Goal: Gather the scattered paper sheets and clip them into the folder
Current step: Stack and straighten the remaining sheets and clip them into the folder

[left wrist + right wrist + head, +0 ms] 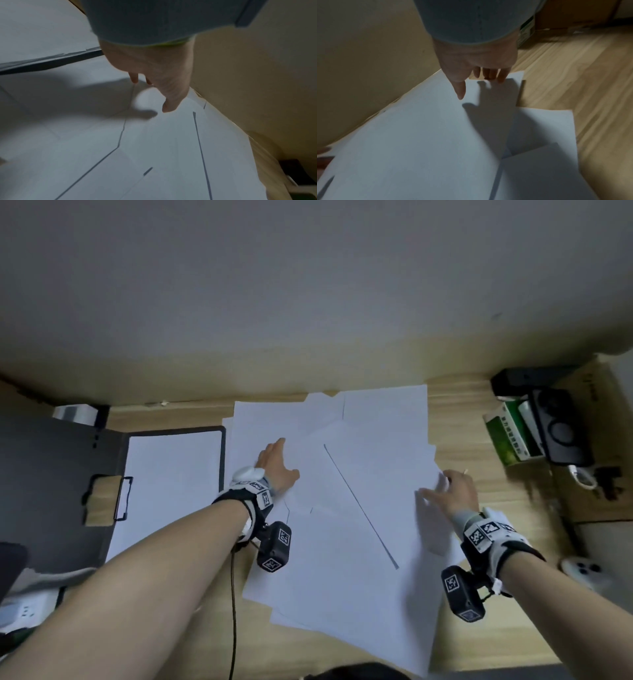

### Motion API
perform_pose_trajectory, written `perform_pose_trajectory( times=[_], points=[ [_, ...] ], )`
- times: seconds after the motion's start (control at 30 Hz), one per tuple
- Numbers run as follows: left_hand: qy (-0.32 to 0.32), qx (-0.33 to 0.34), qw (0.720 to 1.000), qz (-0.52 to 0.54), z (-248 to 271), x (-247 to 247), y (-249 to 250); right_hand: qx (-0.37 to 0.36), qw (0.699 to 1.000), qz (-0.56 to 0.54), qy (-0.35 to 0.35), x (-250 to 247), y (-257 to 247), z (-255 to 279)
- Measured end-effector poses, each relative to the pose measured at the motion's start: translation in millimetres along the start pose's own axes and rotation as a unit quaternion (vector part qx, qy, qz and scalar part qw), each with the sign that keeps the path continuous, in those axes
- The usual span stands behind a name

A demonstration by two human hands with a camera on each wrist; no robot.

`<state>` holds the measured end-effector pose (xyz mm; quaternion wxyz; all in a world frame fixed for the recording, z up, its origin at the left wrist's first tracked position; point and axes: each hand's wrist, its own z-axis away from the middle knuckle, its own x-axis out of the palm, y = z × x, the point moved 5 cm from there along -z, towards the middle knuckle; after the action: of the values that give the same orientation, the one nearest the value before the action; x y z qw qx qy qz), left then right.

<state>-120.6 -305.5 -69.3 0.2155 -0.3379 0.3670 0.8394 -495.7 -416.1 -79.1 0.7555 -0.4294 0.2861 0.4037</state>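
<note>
Several white paper sheets (342,525) lie overlapping across the middle of the wooden desk (479,628). An open dark folder (51,474) lies at the left, with a metal clip (121,498) and a white sheet (171,491) on its right half. My left hand (279,460) rests flat on the sheets near the folder's edge (51,62), fingers straight (163,83). My right hand (448,491) touches the right corner of a top sheet (436,135) with straight fingers (489,74). That corner is raised a little. Its thumb hovers over the sheet.
A green box (507,440) and a black device (558,426) stand at the back right. A white gadget (582,570) lies at the right edge. A thin cable (234,611) hangs from my left wrist. The wall (308,302) runs right behind the desk.
</note>
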Motion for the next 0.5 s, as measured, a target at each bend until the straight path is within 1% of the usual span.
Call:
perform_pose_trajectory(
  times=[0.07,0.13,0.2,0.27,0.33,0.43,0.47,0.5],
  points=[
    [0.038,-0.020,0.999,0.032,-4,0,9,-0.006,0.997,0.076,0.014,1,-4,-4],
    [0.045,-0.025,0.998,0.046,-5,-4,14,0.001,0.992,0.123,0.025,1,-8,-4],
    [0.002,-0.027,0.998,0.054,-4,-4,19,0.003,0.990,0.137,0.018,1,-9,-7],
    [-0.039,-0.015,0.998,0.048,-1,-5,26,0.003,0.989,0.145,0.012,0,-10,-9],
    [-0.050,-0.007,0.997,0.051,2,-7,28,-0.007,0.991,0.136,0.009,-1,-11,-11],
    [-0.044,0.025,0.998,0.044,7,-19,32,-0.012,0.997,0.072,0.008,-6,-10,-11],
    [-0.028,0.034,0.998,0.043,9,-27,32,-0.005,0.999,0.052,0.010,-10,-9,-10],
    [0.004,0.040,0.998,0.038,13,-38,32,-0.003,0.999,0.034,0.013,-12,-9,-8]
  ],
)
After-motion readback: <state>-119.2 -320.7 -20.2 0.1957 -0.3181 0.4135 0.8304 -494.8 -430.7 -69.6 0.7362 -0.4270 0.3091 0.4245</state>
